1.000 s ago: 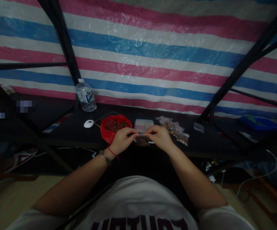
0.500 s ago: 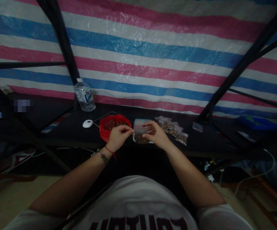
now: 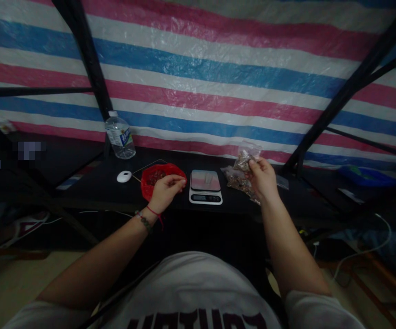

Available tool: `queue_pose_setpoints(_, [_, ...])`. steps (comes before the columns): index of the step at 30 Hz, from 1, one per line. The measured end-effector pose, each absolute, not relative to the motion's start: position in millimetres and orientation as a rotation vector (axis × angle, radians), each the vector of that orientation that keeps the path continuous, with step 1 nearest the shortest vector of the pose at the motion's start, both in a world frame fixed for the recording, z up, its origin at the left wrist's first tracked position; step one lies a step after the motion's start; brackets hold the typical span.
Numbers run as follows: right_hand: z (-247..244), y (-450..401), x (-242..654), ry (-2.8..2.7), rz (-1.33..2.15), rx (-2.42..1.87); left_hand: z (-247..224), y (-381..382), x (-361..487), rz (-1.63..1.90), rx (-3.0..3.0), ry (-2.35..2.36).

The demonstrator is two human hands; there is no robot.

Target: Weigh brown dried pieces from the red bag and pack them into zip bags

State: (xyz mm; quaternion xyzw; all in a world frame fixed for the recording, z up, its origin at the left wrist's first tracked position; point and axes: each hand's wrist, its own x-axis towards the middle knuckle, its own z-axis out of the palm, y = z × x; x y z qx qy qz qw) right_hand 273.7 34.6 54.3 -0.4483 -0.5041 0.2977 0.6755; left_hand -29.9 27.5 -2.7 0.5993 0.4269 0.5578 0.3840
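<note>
My right hand (image 3: pixel 262 175) pinches a small clear zip bag (image 3: pixel 243 160) filled with brown, dried-looking bits. It holds the bag up over a pile of similar filled bags (image 3: pixel 235 179), partly covering them. My left hand (image 3: pixel 166 188) is at the right edge of an open red plastic bag (image 3: pixel 146 183) with dark reddish-brown pieces inside. Its thumb and fingers are drawn together; whether anything is between them is hidden. Between my hands lies a white digital kitchen scale (image 3: pixel 205 186) with a bare, shiny plate and a display at the front.
A clear plastic bottle (image 3: pixel 120 137) stands at the back left, near a white mouse-shaped object (image 3: pixel 124 176). A flat clear bag (image 3: pixel 282 183) lies right of my right hand. Dark metal posts (image 3: pixel 91 64) and a striped sheet (image 3: pixel 201 82) bound the black table (image 3: pixel 95 183).
My right hand has carried a filled bag from above the scale right to the pile, uncovering the scale. My left hand has moved slightly left, over the red bag's edge.
</note>
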Motion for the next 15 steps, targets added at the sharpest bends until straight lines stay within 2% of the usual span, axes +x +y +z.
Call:
queue_pose_setpoints(6, [13.1, 72.2, 320.6, -1.073, 0.628, -1.194, -0.5, 34.6, -40.1, 1.427, 1.537, 1.131])
queue_pose_setpoints(11, [-20.8, 83.5, 355.6, -1.328, 0.362, -1.92, -2.2, 56.1, -72.1, 1.4, 1.729, 1.393])
queue_pose_setpoints(15, [-16.6, 80.6, 351.6, -1.468, 0.176, -1.967, -0.1, 68.5, -98.5, 1.136, 2.042, 1.615])
